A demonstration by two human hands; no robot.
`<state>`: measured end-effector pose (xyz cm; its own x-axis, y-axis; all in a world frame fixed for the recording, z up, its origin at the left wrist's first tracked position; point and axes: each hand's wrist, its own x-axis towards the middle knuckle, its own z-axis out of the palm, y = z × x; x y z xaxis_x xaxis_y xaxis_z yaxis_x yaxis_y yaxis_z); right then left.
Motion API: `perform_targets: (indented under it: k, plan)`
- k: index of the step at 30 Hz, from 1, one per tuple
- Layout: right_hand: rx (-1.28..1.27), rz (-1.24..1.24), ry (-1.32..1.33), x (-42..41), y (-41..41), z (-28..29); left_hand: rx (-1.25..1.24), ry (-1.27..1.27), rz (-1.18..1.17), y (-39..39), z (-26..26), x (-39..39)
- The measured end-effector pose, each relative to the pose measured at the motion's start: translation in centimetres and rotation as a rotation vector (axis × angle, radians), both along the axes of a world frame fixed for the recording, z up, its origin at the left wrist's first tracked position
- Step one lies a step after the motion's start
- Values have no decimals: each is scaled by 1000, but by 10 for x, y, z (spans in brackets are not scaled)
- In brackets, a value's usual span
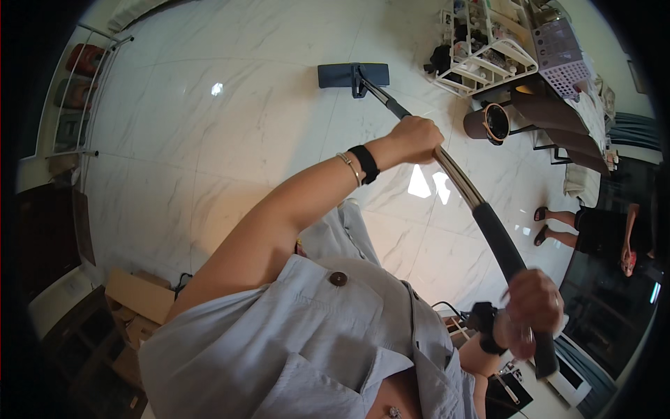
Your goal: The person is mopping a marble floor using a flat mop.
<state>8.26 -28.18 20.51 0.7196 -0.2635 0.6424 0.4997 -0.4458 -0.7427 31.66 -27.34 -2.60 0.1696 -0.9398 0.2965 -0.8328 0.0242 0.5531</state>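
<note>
A flat floor mop with a dark rectangular head [335, 76] lies against the glossy marble-look tile floor [251, 115] ahead of me. Its metal pole [460, 175] slants from the head down to the right, ending in a black foam-like grip [500, 241]. My left hand [416, 139] is wrapped around the pole's middle, just below a dark collar on it. Near the grip's top end, my right hand [535, 306] is closed round the handle and looks slightly blurred. Both wrists bear black bands, and the left also has a bracelet.
A white rack [481, 63] full of items stands at the upper right. Close by are a brown waste bin [479, 124] and brown chairs [549, 112]. Another person [596, 228] stands at the right. An opened cardboard box [141, 296] and a metal rail rack [86, 99] lie leftward.
</note>
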Motion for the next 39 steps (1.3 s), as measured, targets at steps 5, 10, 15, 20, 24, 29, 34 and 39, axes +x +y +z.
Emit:
perform_targets:
  k: [5, 10, 15, 20, 24, 29, 34, 39]
  plan:
    - [116, -105, 112, 34, 6, -37, 156, 9, 13, -10, -38, 19]
    - [141, -61, 153, 30, 12, -40, 153, 57, 16, -3, -57, 5]
    - [156, -131, 157, 13, 26, -17, 224, 35, -28, 9, -41, -22]
    - [143, -169, 171, -23, 33, 23, 181, 106, -77, 22, -8, -67]
    - [171, -203, 194, -57, 38, 49, 187, 152, -105, 40, 22, -100]
    - [157, -228, 160, -80, 43, 62, 208, 31, -209, 44, 39, -104]
    - [105, -35, 38, -101, 45, 94, 204, -9, -250, 65, 72, -110]
    - [9, 216, -40, -97, 48, 93, 16, 9, -124, 108, 68, -109]
